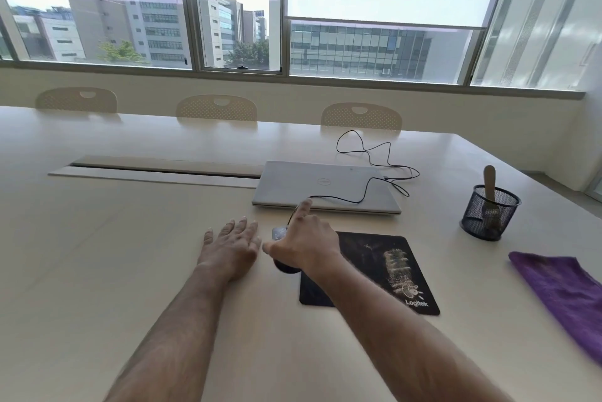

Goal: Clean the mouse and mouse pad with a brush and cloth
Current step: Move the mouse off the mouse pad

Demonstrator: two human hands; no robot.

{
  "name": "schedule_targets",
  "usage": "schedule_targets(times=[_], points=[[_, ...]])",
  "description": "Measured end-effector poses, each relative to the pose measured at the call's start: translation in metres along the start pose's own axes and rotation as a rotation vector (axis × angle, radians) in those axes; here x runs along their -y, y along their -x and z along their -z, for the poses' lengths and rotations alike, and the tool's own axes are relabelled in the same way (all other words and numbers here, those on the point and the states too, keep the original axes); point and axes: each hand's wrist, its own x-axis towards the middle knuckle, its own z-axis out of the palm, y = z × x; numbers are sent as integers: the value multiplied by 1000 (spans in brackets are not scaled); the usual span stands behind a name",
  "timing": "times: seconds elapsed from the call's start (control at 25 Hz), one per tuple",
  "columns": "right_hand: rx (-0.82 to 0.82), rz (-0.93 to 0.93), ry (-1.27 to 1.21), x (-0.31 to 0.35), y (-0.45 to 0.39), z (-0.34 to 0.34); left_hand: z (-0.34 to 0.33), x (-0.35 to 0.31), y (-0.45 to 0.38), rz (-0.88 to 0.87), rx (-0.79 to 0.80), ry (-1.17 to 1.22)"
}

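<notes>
Head view: right hand on mouse, left hand flat on table

Left hand (229, 243) lies palm down on the table (130, 239), fingers straight, holding nothing. Right hand (303, 243) grips the mouse (286, 266), index finger raised; mouse sits just left of the mouse pad (384, 271), mostly hidden under the hand. Pad carries pale dust. Mouse cable (368, 170) runs over the closed laptop (325, 186). Brush (489, 193) stands in a mesh cup (490, 214). Purple cloth (566, 294) lies at far right
</notes>
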Motion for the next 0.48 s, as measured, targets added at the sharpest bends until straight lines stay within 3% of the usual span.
schedule_targets(times=[0.48], points=[[53,18,50,16,8,-22,-3,7,-4,-29,-10,-31]])
